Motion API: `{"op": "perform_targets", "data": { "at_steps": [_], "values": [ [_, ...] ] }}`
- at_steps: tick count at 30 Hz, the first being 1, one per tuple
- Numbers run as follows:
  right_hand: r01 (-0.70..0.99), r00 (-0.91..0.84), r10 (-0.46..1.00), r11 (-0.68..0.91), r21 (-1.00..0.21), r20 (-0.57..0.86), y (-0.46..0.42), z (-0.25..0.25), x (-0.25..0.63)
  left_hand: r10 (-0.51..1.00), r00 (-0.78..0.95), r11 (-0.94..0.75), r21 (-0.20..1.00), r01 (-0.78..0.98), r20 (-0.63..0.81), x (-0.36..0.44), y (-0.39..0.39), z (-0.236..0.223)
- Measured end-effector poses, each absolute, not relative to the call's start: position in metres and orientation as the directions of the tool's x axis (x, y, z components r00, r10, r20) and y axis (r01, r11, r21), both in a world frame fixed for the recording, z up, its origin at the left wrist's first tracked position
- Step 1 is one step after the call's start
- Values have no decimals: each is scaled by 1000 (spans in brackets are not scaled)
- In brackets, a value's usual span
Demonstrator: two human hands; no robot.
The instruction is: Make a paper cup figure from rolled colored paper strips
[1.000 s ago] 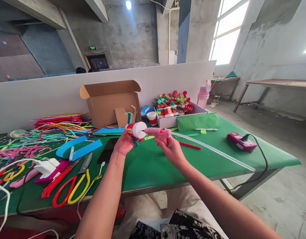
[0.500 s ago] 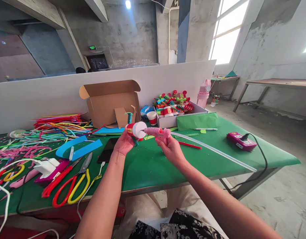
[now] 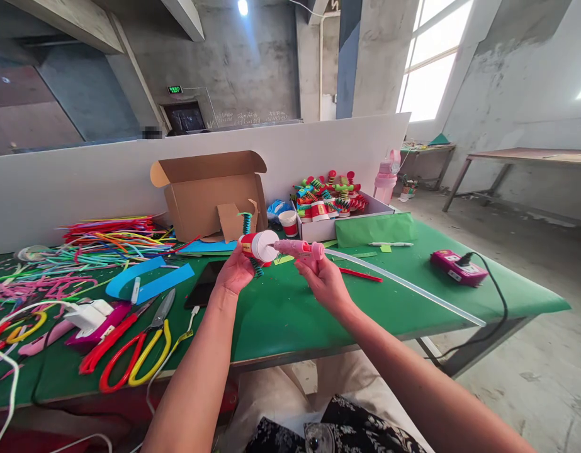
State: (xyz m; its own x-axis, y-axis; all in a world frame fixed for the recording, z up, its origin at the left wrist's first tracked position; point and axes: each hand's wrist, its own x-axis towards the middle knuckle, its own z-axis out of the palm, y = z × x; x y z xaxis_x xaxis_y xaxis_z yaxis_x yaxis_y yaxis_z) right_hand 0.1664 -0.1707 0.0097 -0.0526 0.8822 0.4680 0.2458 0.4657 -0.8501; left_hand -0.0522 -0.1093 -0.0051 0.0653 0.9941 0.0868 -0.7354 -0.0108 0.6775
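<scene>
A red and white paper cup [image 3: 259, 246] lies sideways in my left hand [image 3: 236, 272], its white round end turned to the right. Teal coiled pipe cleaners [image 3: 246, 223] stick out above and below the cup. My right hand [image 3: 326, 281] is closed around a pink hot glue gun [image 3: 302, 249]. The gun's nozzle points left and meets the cup's white end, or comes very near it; I cannot tell which. From the back of the gun a long clear glue stick [image 3: 408, 287] runs down to the right.
Scissors [image 3: 151, 340], a dark phone [image 3: 204, 284] and heaped pipe cleaners [image 3: 111, 242] lie left on the green table [image 3: 281, 327]. Behind are a cardboard box [image 3: 200, 201], another paper cup [image 3: 288, 223] and a white box [image 3: 313, 234] of coloured figures. A purple power block [image 3: 457, 267] sits right.
Both hands stay almost in place. The glue stick's far end has shifted very slightly left.
</scene>
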Motion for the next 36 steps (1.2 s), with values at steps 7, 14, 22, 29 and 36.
{"op": "perform_targets", "data": {
  "at_steps": [7, 14, 22, 29, 36],
  "values": [
    [227, -46, 885, 461, -858, 464, -169, 11, 166, 993, 77, -5, 685, -728, 89, -53, -109, -5],
    [217, -32, 892, 447, -867, 452, -168, 9, 167, 993, 82, -2, 686, -728, 89, -53, -110, -4],
    [245, -32, 895, 438, -865, 444, -168, 4, 169, 994, 60, -16, 674, -738, 89, -52, -111, -3],
    [226, -58, 880, 472, -852, 471, -170, 1, 168, 996, 32, -35, 683, -730, 85, -48, -115, 1],
    [228, -70, 871, 489, -842, 486, -171, 4, 166, 996, 42, -20, 664, -748, 78, -48, -114, 1]
  ]
}}
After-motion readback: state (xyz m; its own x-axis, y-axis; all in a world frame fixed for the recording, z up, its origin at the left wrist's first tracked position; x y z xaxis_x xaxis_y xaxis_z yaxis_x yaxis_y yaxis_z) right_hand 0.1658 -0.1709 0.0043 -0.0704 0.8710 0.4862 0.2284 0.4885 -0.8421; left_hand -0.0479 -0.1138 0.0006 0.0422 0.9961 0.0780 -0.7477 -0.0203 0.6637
